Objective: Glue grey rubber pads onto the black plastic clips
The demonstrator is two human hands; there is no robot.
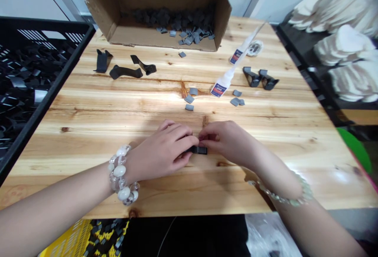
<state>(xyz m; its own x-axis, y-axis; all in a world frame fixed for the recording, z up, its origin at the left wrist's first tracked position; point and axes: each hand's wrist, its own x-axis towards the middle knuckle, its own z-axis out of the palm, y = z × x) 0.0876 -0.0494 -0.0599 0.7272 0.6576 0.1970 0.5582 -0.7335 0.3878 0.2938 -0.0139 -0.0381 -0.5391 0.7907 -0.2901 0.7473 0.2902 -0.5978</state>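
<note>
On the wooden table, my left hand (167, 148) is closed around a small black plastic part (201, 150), most of it hidden under the fingers. My right hand (227, 141) pinches at the upper side of that part's right end; what lies between its fingertips is hidden. Beyond the hands lie small grey pads (189, 98), with more grey pads (236, 101) to the right. Two white glue bottles with long nozzles are there too, a nearer glue bottle (220, 87) and a farther glue bottle (237, 55), both tilted.
Curved black parts (125, 72) lie at the back left and more black parts (260, 79) at the right. An open cardboard box (103, 9) holds many grey pads. Black crate (88, 32) stands left, yellow basket (71, 241) below, stacked white gloves (348, 48) right.
</note>
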